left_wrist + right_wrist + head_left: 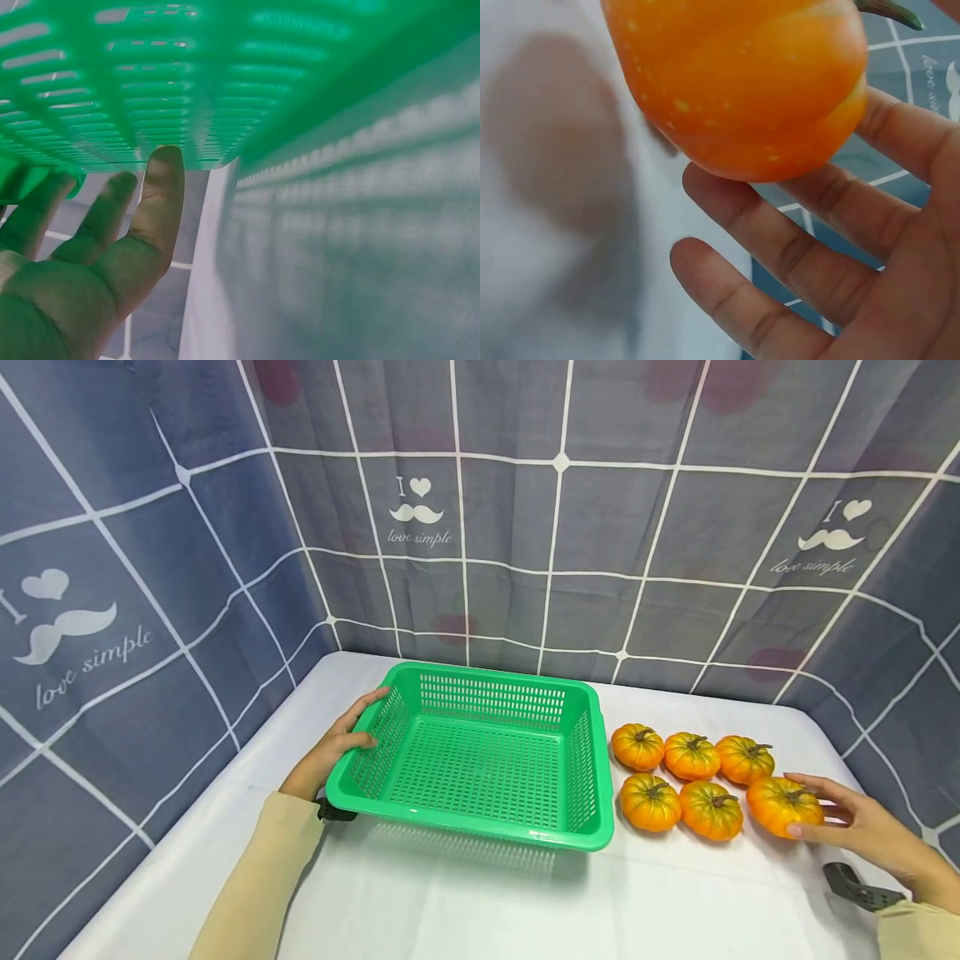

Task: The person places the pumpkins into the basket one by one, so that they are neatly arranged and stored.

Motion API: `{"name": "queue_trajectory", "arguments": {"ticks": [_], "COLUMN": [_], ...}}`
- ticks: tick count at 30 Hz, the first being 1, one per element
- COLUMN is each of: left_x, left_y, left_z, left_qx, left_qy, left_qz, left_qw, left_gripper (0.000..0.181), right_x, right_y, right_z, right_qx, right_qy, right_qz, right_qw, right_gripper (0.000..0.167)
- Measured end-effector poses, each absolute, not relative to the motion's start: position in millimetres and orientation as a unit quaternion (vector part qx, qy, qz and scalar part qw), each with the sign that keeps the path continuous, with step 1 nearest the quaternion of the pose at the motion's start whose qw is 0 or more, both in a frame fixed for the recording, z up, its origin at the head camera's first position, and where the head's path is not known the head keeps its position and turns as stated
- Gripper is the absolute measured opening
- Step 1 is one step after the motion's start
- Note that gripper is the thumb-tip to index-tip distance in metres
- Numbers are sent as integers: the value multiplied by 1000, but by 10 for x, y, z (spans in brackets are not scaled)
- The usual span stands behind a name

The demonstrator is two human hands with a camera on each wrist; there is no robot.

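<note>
A green plastic basket (480,841) with slotted walls is held slightly above the white tabletop, its shadow beneath it. My left hand (341,747) grips its left rim, thumb inside. In the left wrist view several fingers (161,195) reach under the slotted basket wall (225,90). On the right, my right hand (862,827) holds a small orange pumpkin (783,806) between thumb and fingers. The right wrist view shows this pumpkin (742,82) raised off the cloth, fingers (780,247) along its side. Nothing lies inside the basket.
Several more orange pumpkins stand in two rows right of the basket, among them a back-left one (637,747) and a front one (710,811). A grey-blue checked curtain (510,527) rises behind and at both sides of the white-covered table (450,910).
</note>
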State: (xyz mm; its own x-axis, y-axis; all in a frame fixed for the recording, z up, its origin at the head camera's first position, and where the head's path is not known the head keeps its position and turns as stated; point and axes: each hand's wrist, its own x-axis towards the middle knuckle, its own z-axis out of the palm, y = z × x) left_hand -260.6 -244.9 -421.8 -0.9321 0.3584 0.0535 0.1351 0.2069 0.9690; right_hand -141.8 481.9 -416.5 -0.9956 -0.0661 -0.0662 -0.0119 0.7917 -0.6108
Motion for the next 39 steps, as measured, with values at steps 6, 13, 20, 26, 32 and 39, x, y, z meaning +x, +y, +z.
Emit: {"name": "queue_trajectory", "arguments": {"ticks": [6, 13, 20, 26, 32, 39], "left_x": [-2607, -2627, -2654, -2646, -2636, -2655], "left_y": [-2431, -2427, -2435, -2454, -2445, -2408], "left_z": [-4225, -4231, -4238, -4237, -4252, -4264], "left_qx": [164, 175, 184, 183, 170, 186], "left_qy": [756, 767, 779, 778, 744, 760], "left_qz": [626, 613, 596, 598, 642, 622], "left_qw": [95, 79, 59, 54, 70, 43], "left_gripper": [94, 94, 93, 93, 90, 88], "right_x": [-1353, -1342, -1390, -1438, -1489, -1535], "right_y": [4788, 4682, 4592, 4531, 4434, 4295], "right_z": [-4150, -4081, -4011, -3954, -3885, -3826], "right_qx": [-72, -108, -127, -151, -163, -194], "right_qy": [924, 898, 898, 896, 896, 886], "right_qz": [-373, -422, -414, -412, -409, -416], "right_qw": [-33, -68, -75, -69, -66, -62], "right_gripper": [68, 86, 82, 76, 73, 75]}}
